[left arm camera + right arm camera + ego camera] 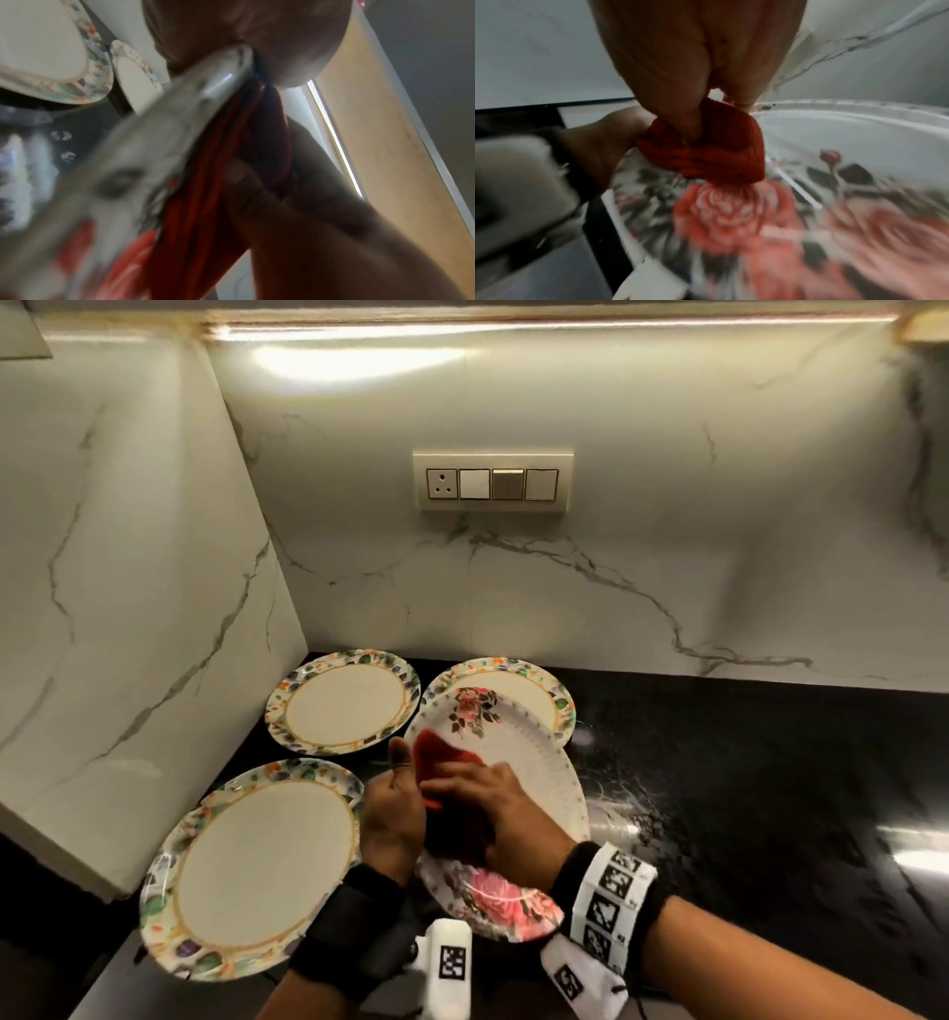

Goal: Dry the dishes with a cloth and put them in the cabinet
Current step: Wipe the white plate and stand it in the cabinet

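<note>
Overhead, a light strip glows along white marble walls (667, 557) that meet in a corner, with a switch panel (493, 481) set in the back one. The black counter (770, 788) below looks wet. Three leaf-bordered plates (343, 702) lie by the corner. The left hand (393, 819) grips the rose plate (534, 752) by its rim, seemingly tilted, while the right hand (506, 814) presses the red cloth (452, 809) on it, fingers bunching the fabric.

Ribbed red cloth (706, 154); glossy rose-printed plate (518, 752); polished black speckled table (744, 788); smooth veined marble wall (616, 582).
</note>
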